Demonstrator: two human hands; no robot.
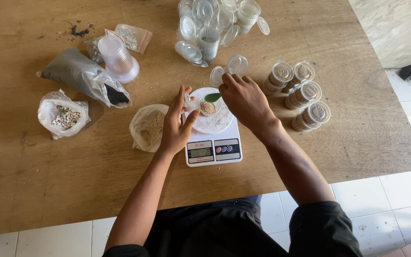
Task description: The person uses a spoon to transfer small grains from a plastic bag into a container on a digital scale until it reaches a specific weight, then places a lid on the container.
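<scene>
I am steadying a small clear plastic cup [209,107] part-filled with tan grain, which is sitting on the round white platform of a white digital kitchen scale [213,141] in the middle of the brown wooden table [34,162]. My left hand [178,122] is resting against the cup's left side with fingers loosely curled on it; how firmly it is pinching I cannot tell. My right hand [244,98] is closing around the handle of a small green spoon [212,97], whose bowl is hovering just over the cup's rim.

The cup is looking thin-walled and very light, likely to buckle or skate on the smooth platform, so I am judging that a gentle hold low on its wall suits it best. The grain is loose and will spill easily.

Just left of the scale a clear plastic bag of tan grain [149,127] is lying open. To the right, stacked lidded cups of grain [300,94] are lying on their sides.
</scene>
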